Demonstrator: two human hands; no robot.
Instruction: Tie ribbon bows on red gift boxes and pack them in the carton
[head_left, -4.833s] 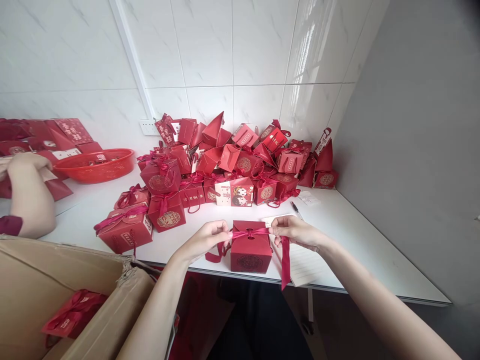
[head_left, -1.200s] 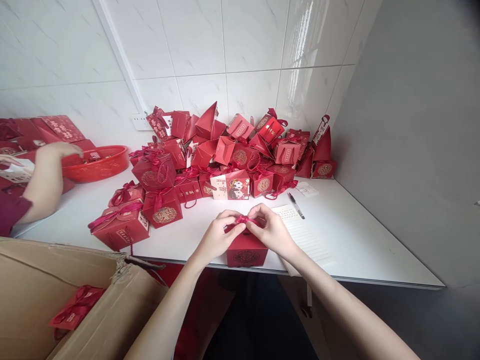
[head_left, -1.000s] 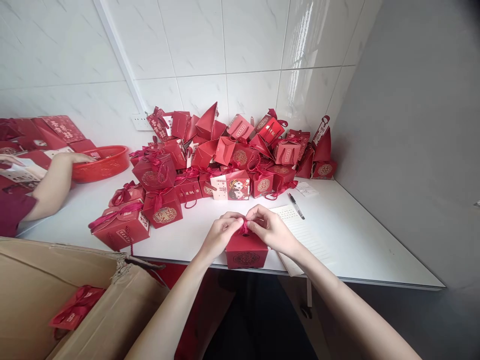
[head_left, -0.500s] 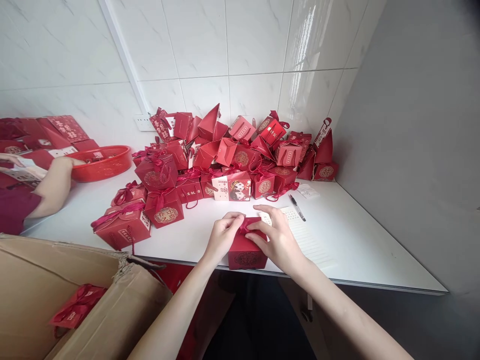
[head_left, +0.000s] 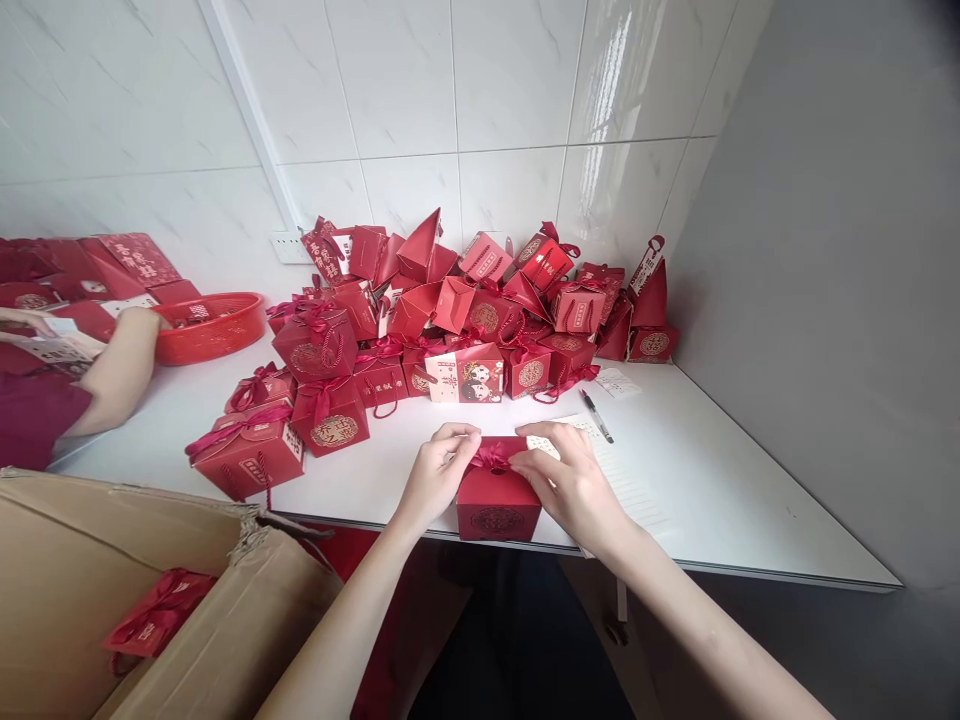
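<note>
A red gift box [head_left: 498,505] with a dark round emblem on its front stands at the table's near edge. On its top sits a knotted red ribbon [head_left: 491,457]. My left hand [head_left: 439,470] pinches the ribbon at its left side, fingers closed. At the right side my right hand [head_left: 566,470] has its thumb and index finger closed on the ribbon, while its other fingers reach over the box's back edge. The ribbon ends are mostly hidden by my fingers.
Red gift boxes [head_left: 484,315] are piled against the tiled wall. A pen [head_left: 597,415] and lined paper [head_left: 611,480] lie to the right. At left are a red basin [head_left: 210,330], a co-worker's arm [head_left: 120,370] and a cardboard carton [head_left: 247,620] with a red box [head_left: 161,612] inside.
My hands have moved apart from the middle of the ribbon to its two sides, so the knot now shows. The box stays in place at the table edge.
</note>
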